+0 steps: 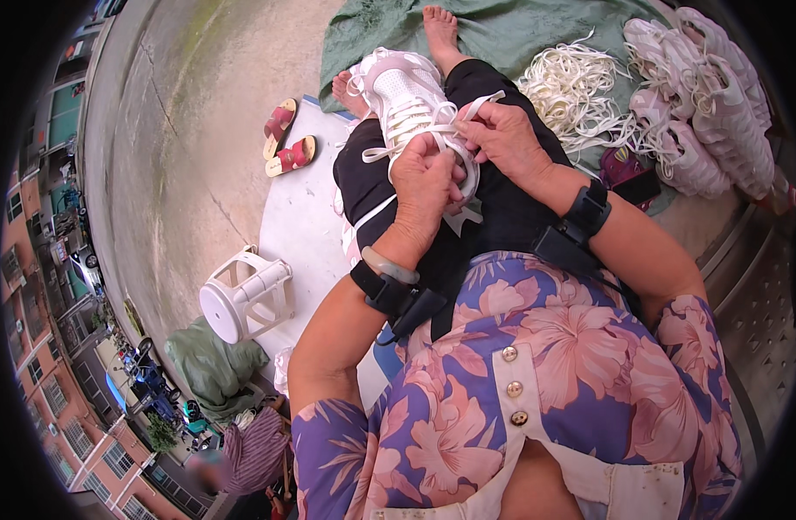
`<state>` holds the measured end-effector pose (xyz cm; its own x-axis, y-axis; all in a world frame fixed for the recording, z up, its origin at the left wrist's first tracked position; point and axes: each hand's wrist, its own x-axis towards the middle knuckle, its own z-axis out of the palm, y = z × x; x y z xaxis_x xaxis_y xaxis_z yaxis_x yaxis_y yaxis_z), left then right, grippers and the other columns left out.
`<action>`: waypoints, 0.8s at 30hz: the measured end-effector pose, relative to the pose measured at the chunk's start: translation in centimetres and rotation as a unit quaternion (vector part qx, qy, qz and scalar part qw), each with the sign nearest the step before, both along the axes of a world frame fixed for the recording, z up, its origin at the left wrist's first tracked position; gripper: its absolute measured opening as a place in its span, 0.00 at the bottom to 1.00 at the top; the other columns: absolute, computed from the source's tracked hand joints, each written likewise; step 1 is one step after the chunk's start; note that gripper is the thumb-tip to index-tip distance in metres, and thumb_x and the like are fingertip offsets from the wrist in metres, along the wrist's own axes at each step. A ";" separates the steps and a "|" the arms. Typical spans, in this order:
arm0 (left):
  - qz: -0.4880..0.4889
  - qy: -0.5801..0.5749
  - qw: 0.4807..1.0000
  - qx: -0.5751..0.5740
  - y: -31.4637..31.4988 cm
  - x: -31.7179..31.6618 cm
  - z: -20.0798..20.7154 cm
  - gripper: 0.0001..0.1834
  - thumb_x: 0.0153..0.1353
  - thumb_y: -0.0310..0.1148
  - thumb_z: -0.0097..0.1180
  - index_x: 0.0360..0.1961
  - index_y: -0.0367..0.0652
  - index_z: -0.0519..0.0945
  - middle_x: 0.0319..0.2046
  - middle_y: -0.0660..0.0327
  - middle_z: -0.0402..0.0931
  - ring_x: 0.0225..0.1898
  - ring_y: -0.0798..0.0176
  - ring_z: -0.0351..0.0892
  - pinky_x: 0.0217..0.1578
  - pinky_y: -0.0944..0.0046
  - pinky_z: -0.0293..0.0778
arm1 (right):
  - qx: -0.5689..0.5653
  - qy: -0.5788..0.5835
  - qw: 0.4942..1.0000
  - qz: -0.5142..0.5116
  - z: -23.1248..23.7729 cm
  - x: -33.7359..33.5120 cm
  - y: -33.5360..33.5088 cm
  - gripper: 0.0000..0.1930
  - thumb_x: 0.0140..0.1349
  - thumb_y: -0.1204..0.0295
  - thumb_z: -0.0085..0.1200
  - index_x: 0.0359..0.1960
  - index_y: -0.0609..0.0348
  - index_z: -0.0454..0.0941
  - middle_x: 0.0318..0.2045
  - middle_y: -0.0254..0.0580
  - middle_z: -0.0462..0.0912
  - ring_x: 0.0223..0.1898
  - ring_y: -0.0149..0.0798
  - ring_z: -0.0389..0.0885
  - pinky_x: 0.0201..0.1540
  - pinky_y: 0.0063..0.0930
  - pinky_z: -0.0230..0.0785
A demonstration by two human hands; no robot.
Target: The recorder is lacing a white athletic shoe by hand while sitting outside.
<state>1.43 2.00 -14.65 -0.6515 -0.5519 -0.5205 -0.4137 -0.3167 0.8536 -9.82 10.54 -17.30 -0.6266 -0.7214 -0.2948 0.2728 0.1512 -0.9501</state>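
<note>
A white and pale pink sneaker (407,87) rests on my lap with its toe pointing away from me. White laces run in rows across its tongue. Near the shoe's collar, my left hand (422,186) is closed in a pinch on the shoelace (376,154), part of which sticks out to the left. Close beside it, the fingers of my right hand (508,146) pinch the same lace, and a flat white length rises above them. My fingers hide the crossing of the lace and part of the shoe opening.
A heap of loose white laces (571,91) lies on a green cloth (363,35). Several similar sneakers (701,104) are piled at the far right, near a purple pouch (622,165). Red sandals (291,157) and a white stool (229,305) stand left. Another person (257,446) is at lower left.
</note>
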 end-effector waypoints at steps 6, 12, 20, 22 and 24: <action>0.003 0.009 1.000 -0.004 0.3 -0.2 0.1 0.05 0.55 0.25 0.48 0.33 0.37 0.73 0.18 0.62 0.74 0.10 0.76 0.66 0.11 0.78 0.61 | -0.010 0.264 0.964 0.011 -0.9 0.2 -0.2 0.08 0.52 0.71 0.53 0.27 0.64 0.76 0.19 0.48 0.75 0.21 0.44 0.76 0.25 0.32 0.67; 0.020 0.015 1.000 -0.005 0.5 -0.3 0.0 0.06 0.55 0.24 0.47 0.34 0.36 0.73 0.17 0.62 0.73 0.09 0.75 0.65 0.10 0.75 0.61 | -0.014 0.359 0.933 -0.010 -1.0 0.4 -0.6 0.07 0.52 0.72 0.54 0.27 0.64 0.76 0.21 0.48 0.75 0.23 0.45 0.75 0.28 0.33 0.66; 0.021 0.028 0.999 -0.020 0.4 -0.2 -0.5 0.07 0.54 0.23 0.46 0.34 0.35 0.74 0.16 0.62 0.72 0.08 0.74 0.65 0.08 0.73 0.61 | 0.032 0.310 0.950 -0.017 -1.1 0.6 -0.2 0.06 0.53 0.72 0.55 0.28 0.64 0.76 0.21 0.47 0.75 0.22 0.39 0.74 0.25 0.28 0.64; 0.029 0.021 0.999 -0.019 0.8 -0.3 -0.5 0.07 0.54 0.24 0.46 0.34 0.35 0.74 0.16 0.62 0.72 0.08 0.74 0.65 0.08 0.73 0.60 | 0.009 0.389 0.921 -0.010 -1.1 0.6 -0.3 0.09 0.52 0.70 0.52 0.20 0.63 0.72 0.20 0.50 0.74 0.25 0.51 0.75 0.28 0.39 0.67; 0.037 0.018 0.999 -0.015 0.8 -0.2 -0.7 0.07 0.54 0.24 0.46 0.34 0.35 0.74 0.16 0.62 0.72 0.08 0.74 0.65 0.08 0.73 0.60 | 0.002 0.419 0.908 0.000 -1.3 1.0 -0.4 0.09 0.52 0.70 0.52 0.20 0.63 0.71 0.20 0.50 0.73 0.25 0.51 0.75 0.28 0.40 0.67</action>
<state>1.22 2.84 -15.40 -0.6258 -0.6150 -0.4797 -0.3586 -0.3194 0.8772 -8.84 10.13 -18.60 -0.6325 -0.7214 0.2820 -0.5453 0.1561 -0.8236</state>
